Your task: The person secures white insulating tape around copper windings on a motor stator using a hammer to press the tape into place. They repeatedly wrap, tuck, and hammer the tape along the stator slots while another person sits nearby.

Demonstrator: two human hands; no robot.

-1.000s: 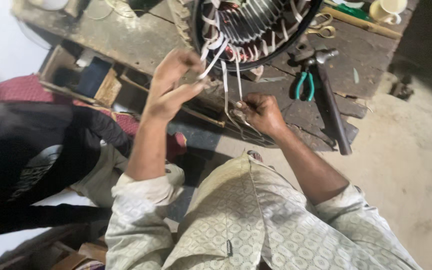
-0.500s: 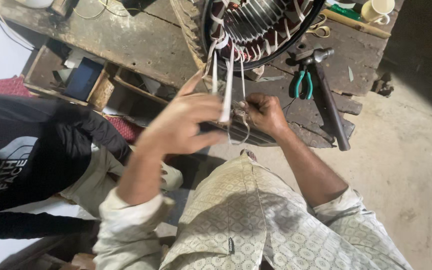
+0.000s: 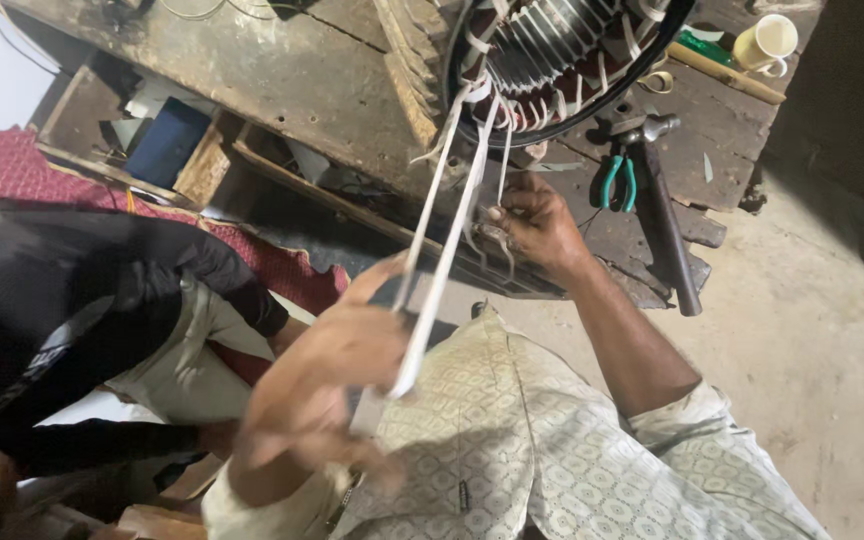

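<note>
Left hand (image 3: 327, 385), blurred and near the camera, is closed on 2 white tapes (image 3: 442, 260) pulled taut from the stator (image 3: 552, 60). Right hand (image 3: 537, 222) sits just under the stator's rim, fingers curled and pinching thin wires (image 3: 487, 245) that hang there — how tightly cannot be told. The stator lies on a worn wooden worktop (image 3: 282, 80). Just right of the right hand lie a hammer (image 3: 664, 215) and green-handled pliers (image 3: 616, 180); a yellow cup (image 3: 767, 45) stands at the far corner. At left — a second person in a black sleeve (image 3: 82, 290).
</note>
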